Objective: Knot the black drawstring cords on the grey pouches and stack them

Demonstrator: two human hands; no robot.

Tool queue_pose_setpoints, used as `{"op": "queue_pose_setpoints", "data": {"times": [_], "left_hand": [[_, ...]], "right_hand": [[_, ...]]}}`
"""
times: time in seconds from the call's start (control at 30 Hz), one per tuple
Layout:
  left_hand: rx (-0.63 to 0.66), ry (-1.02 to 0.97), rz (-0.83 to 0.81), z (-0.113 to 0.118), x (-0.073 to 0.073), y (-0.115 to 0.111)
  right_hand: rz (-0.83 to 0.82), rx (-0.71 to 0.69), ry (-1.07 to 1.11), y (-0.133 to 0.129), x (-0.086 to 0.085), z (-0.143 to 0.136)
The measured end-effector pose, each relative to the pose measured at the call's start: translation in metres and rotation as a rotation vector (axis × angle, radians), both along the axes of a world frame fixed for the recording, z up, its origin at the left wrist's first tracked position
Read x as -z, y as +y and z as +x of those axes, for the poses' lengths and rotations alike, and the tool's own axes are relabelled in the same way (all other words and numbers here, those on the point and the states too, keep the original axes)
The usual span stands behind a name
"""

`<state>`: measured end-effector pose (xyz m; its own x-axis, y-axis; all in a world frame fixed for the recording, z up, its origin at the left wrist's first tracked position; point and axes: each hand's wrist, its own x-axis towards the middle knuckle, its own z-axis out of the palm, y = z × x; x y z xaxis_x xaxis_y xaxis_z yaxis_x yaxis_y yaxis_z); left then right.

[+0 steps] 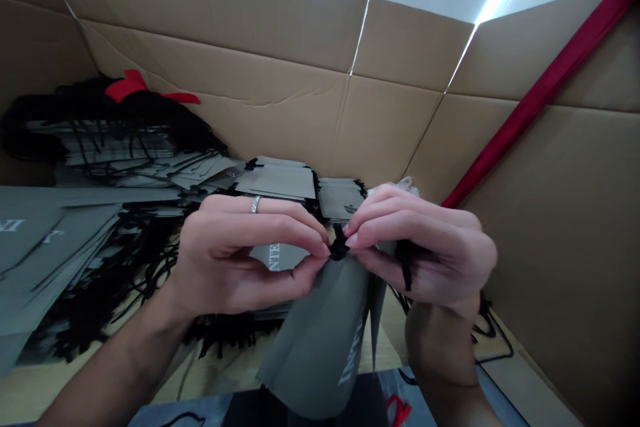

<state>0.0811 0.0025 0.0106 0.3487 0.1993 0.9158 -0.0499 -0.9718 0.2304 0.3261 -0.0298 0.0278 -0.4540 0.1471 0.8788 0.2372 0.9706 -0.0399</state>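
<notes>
A grey printed sheet (325,340) with white lettering hangs, curved, below both hands. At its top edge is a black cord (339,248) gathered in a small knot or loop. My left hand (245,253), with a ring on one finger, pinches the left side of this knot between thumb and fingertips. From the other side, my right hand (425,247) pinches the cord with its fingertips. More black cord (404,263) dangles by the right palm. How the cord joins the sheet is partly hidden by the fingers.
Stacks of grey sheets (280,180) with black cords lie behind the hands, and larger piles (60,240) spread at left. Red strips (127,85) top the far pile. Cardboard walls (300,100) enclose the space; a dark red strap (540,93) slants down the right. Red-handled scissors (399,410) lie low.
</notes>
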Motion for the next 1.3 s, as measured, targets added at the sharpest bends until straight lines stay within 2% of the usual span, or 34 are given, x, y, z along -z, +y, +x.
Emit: {"op": "queue_pose_setpoints", "data": {"times": [0.27, 0.43, 0.53, 0.63, 0.7, 0.83, 1.0, 1.17, 1.3], "left_hand": [[0.155, -0.013, -0.086, 0.001, -0.002, 0.009], [0.180, 0.118, -0.404, 0.007, -0.005, 0.004], [0.095, 0.202, -0.392, 0.007, -0.005, -0.001], [-0.003, 0.243, -0.270, 0.004, -0.004, -0.004], [-0.024, 0.269, -0.185, 0.002, -0.002, -0.004], [0.023, 0.308, -0.149, 0.002, -0.003, -0.005], [0.048, 0.331, -0.190, 0.000, -0.008, -0.004], [0.062, 0.336, -0.198, -0.004, -0.004, -0.002], [0.143, 0.298, -0.174, -0.009, -0.003, 0.001]], "right_hand": [[0.009, -0.002, 0.076, 0.003, 0.003, -0.005], [0.078, 0.252, 0.158, -0.002, 0.005, -0.012], [0.131, 0.317, 0.159, -0.007, 0.004, -0.011], [-0.038, 0.259, 0.109, -0.008, 0.003, -0.005], [-0.143, 0.179, 0.038, -0.006, 0.003, -0.001], [-0.156, 0.058, -0.022, 0.003, 0.004, -0.001], [-0.200, -0.028, 0.028, 0.007, 0.005, -0.007], [-0.239, -0.103, 0.107, 0.009, 0.007, -0.008], [-0.277, -0.150, 0.150, 0.011, 0.012, -0.012]]}}
